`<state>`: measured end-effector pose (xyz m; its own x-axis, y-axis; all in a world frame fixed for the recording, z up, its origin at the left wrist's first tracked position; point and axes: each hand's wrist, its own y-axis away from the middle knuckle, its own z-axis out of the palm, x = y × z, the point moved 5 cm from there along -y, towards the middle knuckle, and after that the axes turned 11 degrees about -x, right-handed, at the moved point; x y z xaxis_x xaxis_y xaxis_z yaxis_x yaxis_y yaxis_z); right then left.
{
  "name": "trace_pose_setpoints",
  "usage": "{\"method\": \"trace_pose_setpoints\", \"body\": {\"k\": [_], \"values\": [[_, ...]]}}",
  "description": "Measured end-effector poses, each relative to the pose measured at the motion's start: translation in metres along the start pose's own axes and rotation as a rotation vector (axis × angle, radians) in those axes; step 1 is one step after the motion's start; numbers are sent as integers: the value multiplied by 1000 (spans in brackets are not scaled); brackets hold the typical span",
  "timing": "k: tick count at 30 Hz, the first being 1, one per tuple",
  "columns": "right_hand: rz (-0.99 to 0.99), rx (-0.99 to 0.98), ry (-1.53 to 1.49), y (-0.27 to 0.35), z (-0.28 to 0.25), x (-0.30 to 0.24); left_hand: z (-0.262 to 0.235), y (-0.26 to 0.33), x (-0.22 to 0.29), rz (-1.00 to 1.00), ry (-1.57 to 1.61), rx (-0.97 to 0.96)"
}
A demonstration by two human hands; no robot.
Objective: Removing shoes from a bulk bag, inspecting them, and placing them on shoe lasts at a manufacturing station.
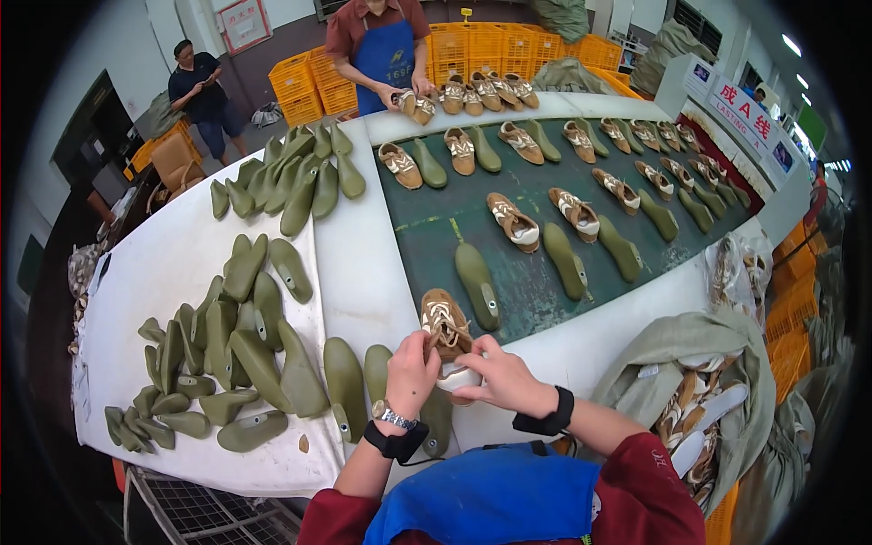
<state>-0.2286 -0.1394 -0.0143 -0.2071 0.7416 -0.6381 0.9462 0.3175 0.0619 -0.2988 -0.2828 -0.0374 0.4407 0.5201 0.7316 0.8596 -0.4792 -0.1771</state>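
1. We grip a brown laced shoe upper [446,329] at the near edge of the white surface [363,263], where it meets the dark green conveyor belt [536,291].
2. Our left hand [411,371] is clenched on the upper's near left side; our right hand [502,378] grasps its heel end, where a pale lining shows.
3. An olive-green shoe last [477,282] lies on the belt just beside the upper, apart from it (the upper looks not yet fitted over a last).
4. Done, as we judge it: pairs of uppers [513,221] and lasts already sit in rows along the belt.
5. Left: a heap of loose lasts [236,354] lies on the surface to our left, and more uppers fill a sack [699,409] at our right.
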Motion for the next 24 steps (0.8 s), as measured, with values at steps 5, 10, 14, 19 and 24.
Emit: {"method": "trace_pose_setpoints", "body": {"k": [5,10,14,19,24], "values": [[-80,-145,14,-93,8,80,-21,7,-10,62,-107,-11],[100,17,115,-195,20,162,-23,56,-52,-113,-79,-150],[153,10,51,-229,37,218,-26,76,-82,-242,-43,-75],[73,-164,9,-181,45,153,-39,89,-109,-318,67,32],[25,-604,-43,-78,97,66,-33,123,-103,-336,-28,-108]]}}
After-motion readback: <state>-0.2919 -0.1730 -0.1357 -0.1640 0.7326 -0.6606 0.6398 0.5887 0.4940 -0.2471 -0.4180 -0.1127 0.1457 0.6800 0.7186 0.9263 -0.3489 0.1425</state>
